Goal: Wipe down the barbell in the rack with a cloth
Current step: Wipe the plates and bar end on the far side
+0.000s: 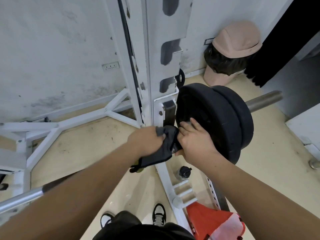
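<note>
The steel barbell [22, 196] runs from the lower left up to its bare sleeve end [265, 100] at the right and rests in the white rack upright [152, 66]. Two black weight plates [225, 118] sit on the sleeve. A dark grey cloth [164, 144] is bunched on the bar just inside the plates. My left hand [145, 141] grips the cloth. My right hand [194, 139] holds the cloth's other side, fingers lying against the inner plate. The bar under the hands is hidden.
A pink swing-lid bin [232, 54] with a black liner stands against the wall behind the plates. A black-capped bottle [184, 172] stands on the floor by the rack's base rail, and a red and white bag [216, 222] lies beside my shoes [159, 213].
</note>
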`<state>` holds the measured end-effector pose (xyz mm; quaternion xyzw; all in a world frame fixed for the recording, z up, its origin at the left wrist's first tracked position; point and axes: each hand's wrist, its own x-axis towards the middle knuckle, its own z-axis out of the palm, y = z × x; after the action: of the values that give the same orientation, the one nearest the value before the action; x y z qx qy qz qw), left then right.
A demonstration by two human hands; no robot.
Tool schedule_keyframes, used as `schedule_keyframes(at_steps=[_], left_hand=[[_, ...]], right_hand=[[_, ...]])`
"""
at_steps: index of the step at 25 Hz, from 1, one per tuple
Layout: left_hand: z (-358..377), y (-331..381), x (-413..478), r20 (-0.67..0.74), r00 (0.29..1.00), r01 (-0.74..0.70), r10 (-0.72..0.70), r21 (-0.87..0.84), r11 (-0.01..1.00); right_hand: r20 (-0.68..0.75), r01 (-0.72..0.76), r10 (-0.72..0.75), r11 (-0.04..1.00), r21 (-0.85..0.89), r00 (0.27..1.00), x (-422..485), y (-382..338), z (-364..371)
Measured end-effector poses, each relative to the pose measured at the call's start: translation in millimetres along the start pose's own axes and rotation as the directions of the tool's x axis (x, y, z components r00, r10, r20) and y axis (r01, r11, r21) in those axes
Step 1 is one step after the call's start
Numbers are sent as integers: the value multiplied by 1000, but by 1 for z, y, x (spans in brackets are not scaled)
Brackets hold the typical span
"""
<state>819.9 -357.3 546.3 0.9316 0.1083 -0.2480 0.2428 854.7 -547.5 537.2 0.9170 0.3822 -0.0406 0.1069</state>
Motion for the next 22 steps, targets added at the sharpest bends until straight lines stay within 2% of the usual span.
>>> schedule_keyframes(at_steps=[1,2,3,4,6,8,11,12,16,19,22], left_hand=[[-13,0,13,136,988,95,-71,-180,979],[-22,0,25,207,972,162,-107,-268,950],[-25,3,29,221,968,176,-115,-283,943],[-19,4,26,161,984,112,-76,-221,969],[13,1,-7,-78,996,-44,52,96,994],[40,-17,-53,-271,940,-89,207,392,915],[60,-57,-76,-370,857,-101,358,561,822],[64,-55,-73,-389,850,-71,355,583,809],[57,-3,-40,-355,930,107,98,517,849],[18,3,-11,-214,977,94,-3,415,905],[1,-6,-1,-105,994,30,13,404,914]], right_hand=[[9,1,-1,1000,1,1000,1,0,-2],[13,0,0,1000,7,1000,1,-1,-4],[18,-3,3,1000,10,1000,1,-1,-4],[28,-6,6,1000,9,1000,0,-1,-5],[54,-5,5,1000,15,999,-3,-2,-10],[19,-22,22,1000,18,1000,-3,-1,-7],[26,-31,30,1000,6,999,-3,-5,-8],[-15,-54,55,998,33,998,-6,-4,-3],[-109,-68,77,994,81,991,-19,-6,12],[-95,-29,37,996,88,995,-8,-1,9],[-57,2,2,998,65,998,-2,1,3]])
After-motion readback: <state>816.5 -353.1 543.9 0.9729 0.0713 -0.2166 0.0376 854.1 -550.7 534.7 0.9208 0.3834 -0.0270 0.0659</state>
